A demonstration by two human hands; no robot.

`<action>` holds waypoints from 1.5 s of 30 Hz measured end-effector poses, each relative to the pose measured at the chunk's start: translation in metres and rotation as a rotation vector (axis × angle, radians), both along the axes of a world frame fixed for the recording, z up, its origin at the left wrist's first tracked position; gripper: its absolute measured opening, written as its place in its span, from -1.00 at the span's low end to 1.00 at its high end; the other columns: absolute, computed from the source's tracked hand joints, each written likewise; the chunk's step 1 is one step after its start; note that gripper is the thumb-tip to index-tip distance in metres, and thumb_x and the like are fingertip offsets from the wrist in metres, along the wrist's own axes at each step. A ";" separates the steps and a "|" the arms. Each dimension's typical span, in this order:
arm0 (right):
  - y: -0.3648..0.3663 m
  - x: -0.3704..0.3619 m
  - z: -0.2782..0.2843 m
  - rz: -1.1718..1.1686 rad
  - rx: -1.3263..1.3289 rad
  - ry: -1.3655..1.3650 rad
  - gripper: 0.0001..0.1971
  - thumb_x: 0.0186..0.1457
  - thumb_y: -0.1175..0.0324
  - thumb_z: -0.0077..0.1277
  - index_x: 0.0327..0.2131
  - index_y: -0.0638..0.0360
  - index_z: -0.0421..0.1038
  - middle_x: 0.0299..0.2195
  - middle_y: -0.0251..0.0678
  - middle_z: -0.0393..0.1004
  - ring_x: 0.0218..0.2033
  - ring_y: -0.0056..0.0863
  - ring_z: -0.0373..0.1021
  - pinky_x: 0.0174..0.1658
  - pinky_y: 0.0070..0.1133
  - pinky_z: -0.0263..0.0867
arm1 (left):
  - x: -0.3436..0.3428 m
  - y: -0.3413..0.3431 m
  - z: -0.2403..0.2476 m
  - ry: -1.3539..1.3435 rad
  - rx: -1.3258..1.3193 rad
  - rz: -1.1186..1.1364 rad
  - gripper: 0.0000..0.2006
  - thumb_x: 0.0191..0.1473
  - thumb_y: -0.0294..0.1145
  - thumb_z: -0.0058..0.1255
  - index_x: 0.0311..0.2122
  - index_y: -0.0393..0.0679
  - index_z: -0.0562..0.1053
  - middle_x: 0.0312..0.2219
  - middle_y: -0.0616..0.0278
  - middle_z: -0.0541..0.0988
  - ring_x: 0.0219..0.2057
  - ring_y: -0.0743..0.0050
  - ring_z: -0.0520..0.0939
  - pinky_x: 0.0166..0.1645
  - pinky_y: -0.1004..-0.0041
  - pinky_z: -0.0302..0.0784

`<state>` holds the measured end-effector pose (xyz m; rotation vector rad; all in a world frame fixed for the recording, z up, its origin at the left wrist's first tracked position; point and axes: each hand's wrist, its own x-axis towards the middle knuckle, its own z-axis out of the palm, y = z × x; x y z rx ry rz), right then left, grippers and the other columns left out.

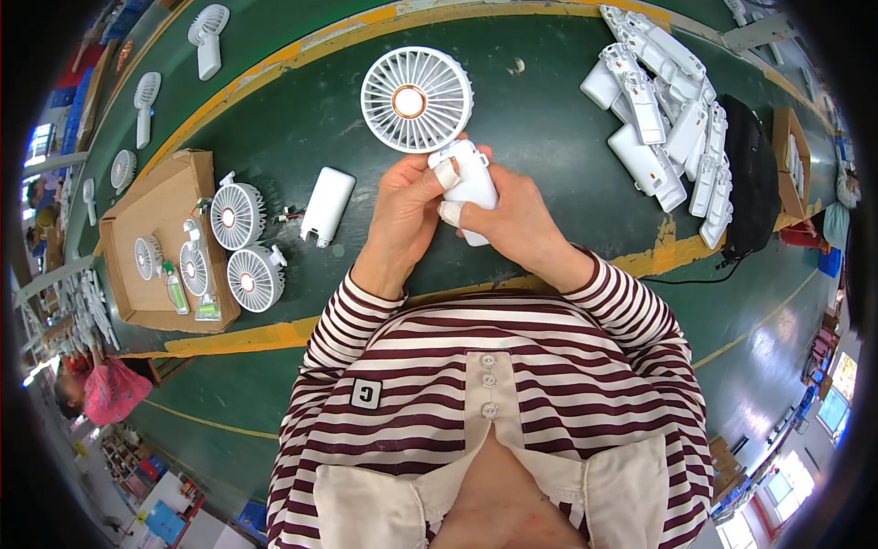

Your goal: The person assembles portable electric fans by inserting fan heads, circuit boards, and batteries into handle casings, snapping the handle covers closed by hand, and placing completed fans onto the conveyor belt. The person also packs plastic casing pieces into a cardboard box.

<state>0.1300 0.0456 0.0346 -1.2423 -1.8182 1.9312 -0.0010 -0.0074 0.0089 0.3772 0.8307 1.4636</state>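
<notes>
A white handheld fan is between my hands, its round slatted head pointing away from me and its smooth white handle toward my body. My left hand grips the handle's left side, the thumb lying on its face. From the right, my right hand closes on the same handle, its thumb pressed low on the face. Both thumbs wear pale tape. Most of the other fingers are hidden behind the handle. Left of my hands lies a loose white handle shell with short wires at its side.
To the left, a cardboard tray holds fan heads and green-white parts; more fan heads sit by its rim. A pile of white handle shells lies at the right, beside a black bag. Finished-looking fans rest beyond the yellow strip.
</notes>
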 end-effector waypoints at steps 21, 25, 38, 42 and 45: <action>0.001 0.006 -0.002 -0.054 -0.015 0.121 -0.75 -0.15 0.47 0.03 -0.32 0.37 0.35 -0.51 -0.31 0.44 -0.52 -0.64 0.37 -0.47 -0.69 0.29 | 0.007 0.000 0.005 0.138 -0.001 0.023 -0.60 -0.06 -0.47 0.01 -0.08 -0.38 0.30 -0.23 -0.02 0.48 -0.19 0.32 0.51 -0.05 0.41 0.40; 0.002 0.006 -0.003 -0.025 0.174 -0.012 -0.71 -0.18 0.42 0.09 -0.33 0.36 0.35 -0.51 -0.31 0.44 -0.52 -0.64 0.36 -0.46 -0.67 0.29 | 0.007 0.003 -0.001 0.078 0.023 0.000 -0.61 0.00 -0.39 -0.03 -0.07 -0.38 0.29 -0.22 -0.02 0.48 -0.18 0.32 0.50 -0.05 0.40 0.40; -0.001 0.002 -0.006 -0.076 0.208 0.008 -0.64 -0.18 0.23 0.07 -0.40 0.39 0.34 -0.58 -0.12 0.43 -0.54 -0.27 0.40 -0.44 -0.47 0.29 | 0.007 0.004 -0.008 0.046 0.044 0.021 -0.61 0.06 -0.29 -0.09 -0.08 -0.38 0.30 -0.21 -0.10 0.47 -0.14 0.22 0.49 -0.03 0.35 0.39; -0.001 0.001 -0.009 -0.063 0.173 -0.017 -0.69 -0.18 0.30 0.08 -0.39 0.37 0.35 -0.56 -0.21 0.43 -0.54 -0.45 0.38 -0.45 -0.56 0.29 | 0.008 0.004 -0.010 0.044 0.040 0.038 -0.61 0.05 -0.29 -0.07 -0.09 -0.38 0.32 -0.23 -0.10 0.49 -0.16 0.21 0.51 -0.03 0.35 0.39; -0.002 0.002 -0.009 -0.052 0.172 -0.041 -0.73 -0.16 0.38 0.09 -0.37 0.35 0.36 -0.51 -0.30 0.43 -0.54 -0.62 0.38 -0.46 -0.65 0.30 | 0.009 0.003 -0.014 0.050 0.020 0.060 -0.61 0.05 -0.29 -0.07 -0.09 -0.38 0.32 -0.23 -0.10 0.49 -0.17 0.21 0.51 -0.04 0.35 0.39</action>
